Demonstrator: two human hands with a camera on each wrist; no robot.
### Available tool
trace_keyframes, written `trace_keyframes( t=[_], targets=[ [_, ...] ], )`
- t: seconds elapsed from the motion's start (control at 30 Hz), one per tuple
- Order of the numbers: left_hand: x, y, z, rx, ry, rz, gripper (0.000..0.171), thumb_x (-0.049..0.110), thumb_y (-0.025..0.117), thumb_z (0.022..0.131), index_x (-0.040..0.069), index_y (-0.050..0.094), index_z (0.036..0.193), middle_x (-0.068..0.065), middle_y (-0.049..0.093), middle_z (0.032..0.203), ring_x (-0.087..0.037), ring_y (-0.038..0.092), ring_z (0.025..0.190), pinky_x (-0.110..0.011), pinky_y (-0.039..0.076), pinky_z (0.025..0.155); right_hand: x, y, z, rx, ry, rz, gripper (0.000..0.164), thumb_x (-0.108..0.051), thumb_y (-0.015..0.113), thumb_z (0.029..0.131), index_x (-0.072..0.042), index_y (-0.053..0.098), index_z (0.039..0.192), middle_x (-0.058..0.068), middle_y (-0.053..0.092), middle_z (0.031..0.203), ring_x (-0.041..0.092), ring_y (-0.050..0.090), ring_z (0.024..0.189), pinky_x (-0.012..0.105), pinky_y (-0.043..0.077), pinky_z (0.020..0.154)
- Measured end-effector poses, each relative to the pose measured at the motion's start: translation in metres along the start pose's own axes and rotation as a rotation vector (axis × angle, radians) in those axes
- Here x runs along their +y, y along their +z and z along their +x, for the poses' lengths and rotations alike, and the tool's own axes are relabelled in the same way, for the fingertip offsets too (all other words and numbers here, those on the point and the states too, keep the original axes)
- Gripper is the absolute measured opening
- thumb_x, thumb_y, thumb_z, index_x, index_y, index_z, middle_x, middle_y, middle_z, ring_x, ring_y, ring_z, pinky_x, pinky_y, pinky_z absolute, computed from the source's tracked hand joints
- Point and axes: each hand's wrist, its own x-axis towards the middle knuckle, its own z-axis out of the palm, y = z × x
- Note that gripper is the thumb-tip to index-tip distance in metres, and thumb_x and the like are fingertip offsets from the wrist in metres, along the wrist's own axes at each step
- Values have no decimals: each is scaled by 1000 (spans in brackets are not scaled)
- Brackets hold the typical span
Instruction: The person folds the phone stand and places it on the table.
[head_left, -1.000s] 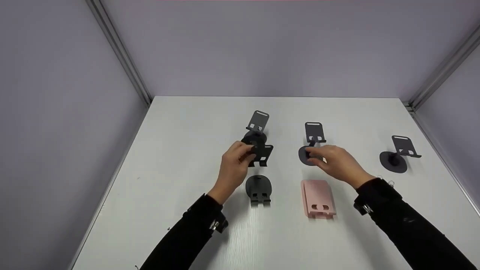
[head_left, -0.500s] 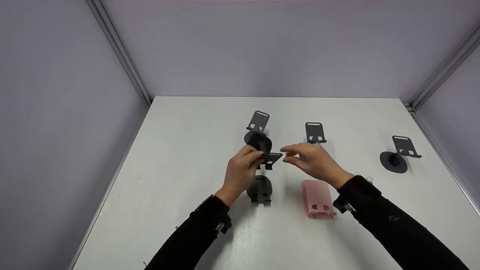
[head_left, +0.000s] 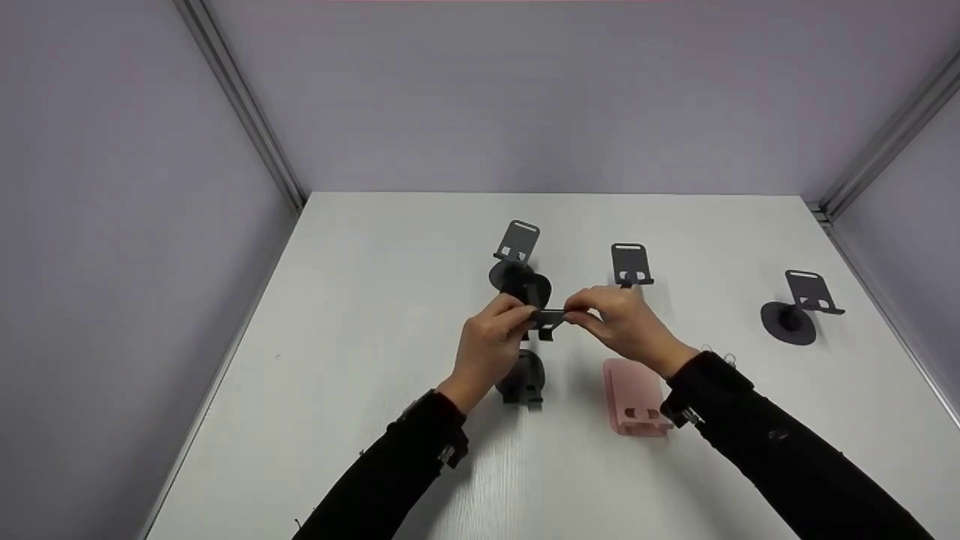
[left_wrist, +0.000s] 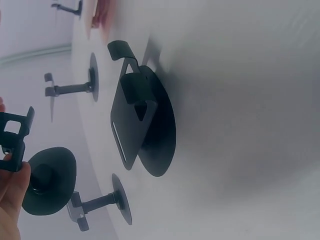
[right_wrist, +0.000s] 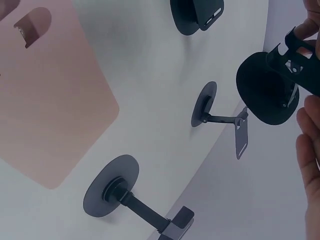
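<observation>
A black phone stand is held above the table between both hands, its round base off the surface. My left hand pinches the holder plate near its lower hooks. From the other side, my right hand pinches the plate's right edge between thumb and fingers. Below the left hand lies a folded black phone stand, also seen large in the left wrist view. A pink folded phone stand lies below the right hand. Parts of the held plate are hidden by fingers.
Further back stand three unfolded dark phone stands: one behind the held one, a middle one partly covered by the right hand, and one at the right. Pale walls enclose the white table.
My right hand has moved left from beside the middle stand to the held phone stand and now grips its edge. My left hand has shifted slightly right, and the plate has turned flatter.
</observation>
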Motion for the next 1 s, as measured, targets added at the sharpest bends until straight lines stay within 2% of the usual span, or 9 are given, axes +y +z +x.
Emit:
trace_keyframes(
  t=[0.07,0.3,0.4,0.5,0.6,0.73,0.8,0.87,1.0],
  targets=[
    [0,1,0,0,4,-21,10,2,76,90,3,79,100,-4,66,90,-11,67,76,-18,55,66,-1,1,1,4,-1,-14,14,4,79,83,-4,72,92,3,73,85,15,67,75,36,55,63],
    [1,3,0,-19,-29,-75,11,0,75,90,1,77,101,-6,66,93,-13,67,82,-19,56,72,-4,2,3,18,-2,-101,14,4,77,85,-5,67,91,3,69,81,15,61,70,31,50,61],
    [1,2,-1,-51,-41,-102,12,1,75,91,1,75,103,-6,66,98,-13,67,83,-20,56,73,-5,3,4,16,-4,-138,14,3,77,87,-5,65,91,2,68,80,14,58,69,31,48,59],
    [-1,-2,-3,-94,-86,-172,16,5,71,96,2,74,111,-6,67,106,-12,68,87,-18,56,75,-5,3,3,5,-6,-153,14,3,76,88,-5,64,90,3,67,80,14,57,69,31,48,60],
    [-4,-5,-4,-108,-162,-208,23,8,65,100,3,71,121,-6,67,113,-13,71,92,-19,58,77,-5,2,3,-7,0,-145,15,4,75,88,-4,64,91,3,66,80,15,57,70,31,48,61],
    [-14,-9,-1,-126,-297,-157,33,10,62,101,3,63,134,-9,64,126,-20,69,108,-28,59,86,-5,0,2,0,-16,-129,16,7,75,86,-3,64,90,4,67,80,15,57,70,31,49,62],
    [-20,-10,3,-171,-383,-153,42,9,63,101,2,56,142,-12,59,136,-25,62,123,-34,56,97,-5,0,2,8,-33,-125,17,7,76,85,-3,64,89,3,67,80,15,57,70,30,48,63],
    [-26,-11,6,-231,-478,-194,52,9,64,100,2,47,149,-15,53,145,-30,53,135,-40,50,106,-5,1,3,15,-56,-125,17,6,77,84,-4,64,89,2,66,79,14,56,69,28,48,63],
    [-35,-10,11,-353,-639,-307,63,7,63,100,3,37,157,-16,49,153,-35,46,143,-44,43,114,-9,3,4,10,-101,-107,15,3,77,87,-5,65,90,1,66,80,13,56,69,26,47,63]
  ],
)
